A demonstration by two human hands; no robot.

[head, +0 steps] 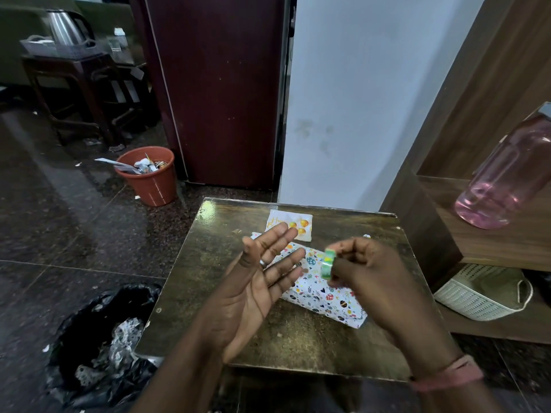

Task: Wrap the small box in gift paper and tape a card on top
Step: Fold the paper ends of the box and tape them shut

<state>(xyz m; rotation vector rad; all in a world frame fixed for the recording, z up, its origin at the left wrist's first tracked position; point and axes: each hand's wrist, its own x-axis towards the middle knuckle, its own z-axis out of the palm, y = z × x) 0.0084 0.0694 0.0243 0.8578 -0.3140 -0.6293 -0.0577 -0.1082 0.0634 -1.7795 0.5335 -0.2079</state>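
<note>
A small box wrapped in white patterned gift paper lies on the small dark table. Behind it, near the far edge, lies a white card with orange balloons. My left hand hovers above the box's left end, palm turned inward, fingers straight and spread, holding nothing. My right hand is above the box's middle and pinches a green roll of tape between thumb and fingers. The hands hide part of the box.
A black bin bag with paper scraps sits on the floor left of the table. An orange waste bucket stands farther back. On the right, a shelf holds a pink bottle and a white basket.
</note>
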